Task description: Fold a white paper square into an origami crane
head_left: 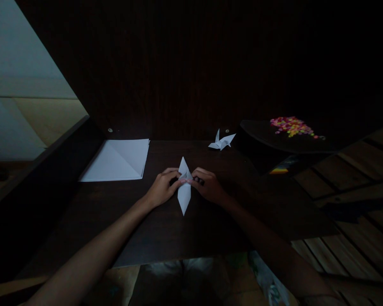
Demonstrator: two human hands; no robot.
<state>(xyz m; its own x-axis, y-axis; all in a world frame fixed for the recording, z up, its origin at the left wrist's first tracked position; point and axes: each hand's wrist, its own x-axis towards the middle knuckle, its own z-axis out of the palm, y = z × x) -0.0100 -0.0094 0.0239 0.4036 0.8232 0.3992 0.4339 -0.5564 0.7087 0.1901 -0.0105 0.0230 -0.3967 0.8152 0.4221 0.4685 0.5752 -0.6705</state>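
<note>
Rightward of folded paper (184,199), pieces (292,126) on shelf (261,135)

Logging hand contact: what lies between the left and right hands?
The head view shows a folded white paper piece between the left hand and the right hand, both touching it.

Seemingly home: dark desk (153,238), wooden slats (364,246), pale wall (15,46).

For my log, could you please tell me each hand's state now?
Left hand: closed, holding the folded paper.
Right hand: closed, holding the same folded paper.
</note>
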